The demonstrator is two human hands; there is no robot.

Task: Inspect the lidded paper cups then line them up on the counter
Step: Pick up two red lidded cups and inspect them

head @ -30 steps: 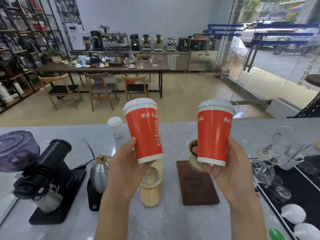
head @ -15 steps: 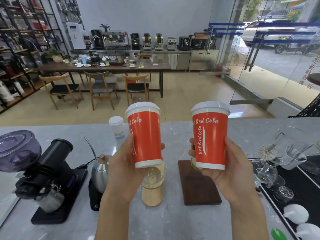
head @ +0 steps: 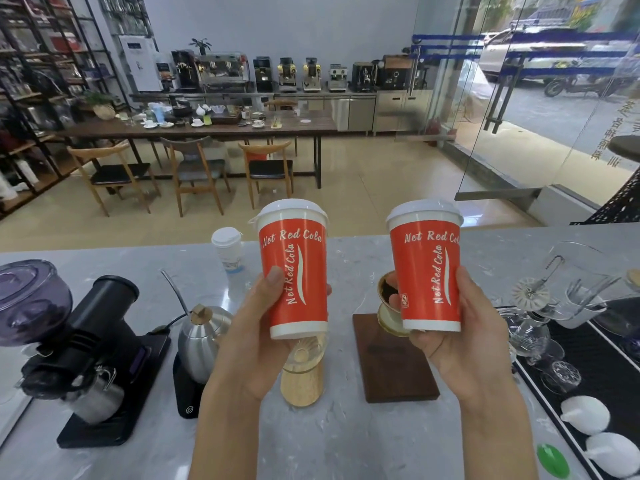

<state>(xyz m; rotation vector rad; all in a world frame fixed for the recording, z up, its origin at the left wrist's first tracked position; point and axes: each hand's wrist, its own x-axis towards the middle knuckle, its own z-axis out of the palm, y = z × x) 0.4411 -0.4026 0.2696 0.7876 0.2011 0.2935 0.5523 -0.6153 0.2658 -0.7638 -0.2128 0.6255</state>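
Observation:
Two red paper cups with white lids and "Net Red Cola" lettering are held upright above the grey marble counter [head: 346, 441]. My left hand [head: 254, 341] grips the left cup [head: 298, 271] from its left side, thumb on the front. My right hand [head: 464, 337] wraps the right cup [head: 424, 268] from the right and below. The lettering on both cups faces me. A smaller white lidded cup [head: 227, 249] stands on the counter behind the left cup.
On the counter: a black grinder [head: 86, 344] at left, a steel kettle [head: 202, 337] on a scale, a wooden dripper stand [head: 303, 379], a brown board [head: 398, 365] with a dripper, glassware [head: 540, 306] and a black mat [head: 595, 368] at right.
Both cups have been turned in my hands, from tilted with little lettering showing to upright with the full "Net Red Cola" print facing me.

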